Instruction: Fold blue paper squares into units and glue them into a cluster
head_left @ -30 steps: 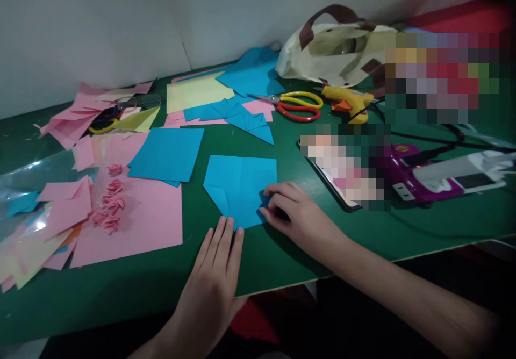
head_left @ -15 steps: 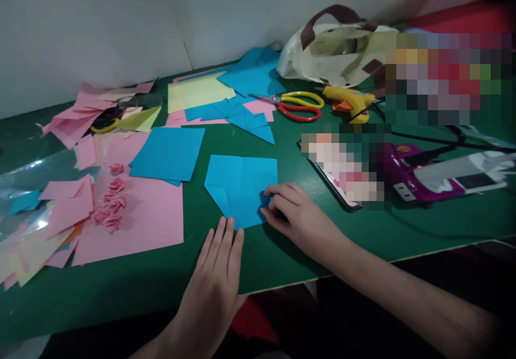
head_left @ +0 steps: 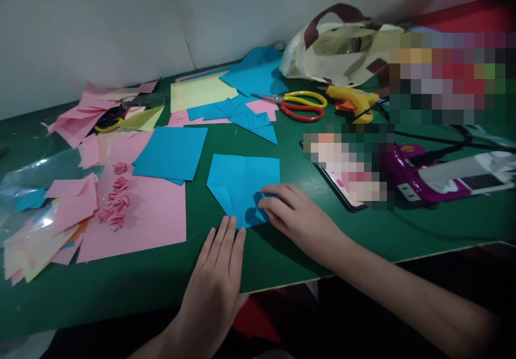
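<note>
Dim light falls on a green table (head_left: 133,281) pushed up against a pale wall (head_left: 88,26). Blocks of pixels cover the far right corner and most of the screen of a phone (head_left: 341,173), and whatever sits inside the cream bag (head_left: 322,72) is too murky to name. At the left, clear plastic (head_left: 24,181) runs out of view, and a purple socket block (head_left: 403,171) carries a whitish device (head_left: 447,173) that is hard to identify.

Near the table's front edge, in the middle, lies a creased blue sheet (head_left: 244,181), its lower left side folded in. The left hand (head_left: 217,273) rests flat with straight fingers, clasping nothing, fingertips by the sheet's bottom point. The right hand (head_left: 296,216) curls over the sheet's right side; its thumb is hidden, so I cannot tell whether it pinches the paper. Both forearms meet the shadow at the bottom.

Pink roses (head_left: 118,202) sit on a pink sheet (head_left: 157,214), partly overlapped by blue squares (head_left: 171,152).
</note>
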A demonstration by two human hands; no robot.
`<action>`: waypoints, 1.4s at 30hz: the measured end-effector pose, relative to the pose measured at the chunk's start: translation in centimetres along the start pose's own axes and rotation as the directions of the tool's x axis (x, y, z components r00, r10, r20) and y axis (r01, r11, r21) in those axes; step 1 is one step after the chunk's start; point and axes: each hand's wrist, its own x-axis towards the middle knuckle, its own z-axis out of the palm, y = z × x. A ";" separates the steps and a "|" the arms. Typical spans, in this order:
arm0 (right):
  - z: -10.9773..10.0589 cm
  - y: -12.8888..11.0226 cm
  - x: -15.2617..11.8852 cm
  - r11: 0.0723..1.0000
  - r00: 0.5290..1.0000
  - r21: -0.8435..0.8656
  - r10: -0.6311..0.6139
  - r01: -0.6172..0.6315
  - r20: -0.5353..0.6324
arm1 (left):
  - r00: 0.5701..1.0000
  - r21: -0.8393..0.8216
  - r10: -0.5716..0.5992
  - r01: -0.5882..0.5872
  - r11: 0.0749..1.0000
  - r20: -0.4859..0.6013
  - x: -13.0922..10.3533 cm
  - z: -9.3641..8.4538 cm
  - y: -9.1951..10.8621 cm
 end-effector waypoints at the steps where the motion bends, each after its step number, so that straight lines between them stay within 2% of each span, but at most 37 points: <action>1: -0.1 0.0 0.0 0.998 0.998 -0.013 -0.059 0.059 0.007 | 1.000 0.010 0.006 -0.006 1.000 -0.009 0.0 0.1 0.0; 5: -0.5 0.3 0.1 0.966 0.967 -0.055 -0.254 0.253 -0.004 | 0.999 0.051 0.026 -0.024 0.998 -0.033 -0.1 0.3 -0.1; 12: -1.2 0.4 -0.1 0.952 0.945 -0.044 -0.296 0.304 0.136 | 0.999 0.065 0.030 -0.027 0.998 -0.039 -0.2 0.4 -0.2; 27: -2.1 1.3 -0.7 0.982 0.961 0.142 -0.156 0.126 0.229 | 1.000 0.063 0.019 -0.018 0.998 -0.022 -0.3 0.3 -0.1; 33: -2.1 1.9 -1.3 0.976 0.970 0.176 -0.161 0.130 0.180 | 0.999 0.036 0.023 -0.022 0.999 -0.024 -0.3 0.2 -0.1; 42: -1.7 2.5 -1.6 0.964 0.997 0.258 -0.073 0.063 0.029 | 0.996 0.063 0.061 -0.057 0.996 -0.059 -0.2 0.2 -0.2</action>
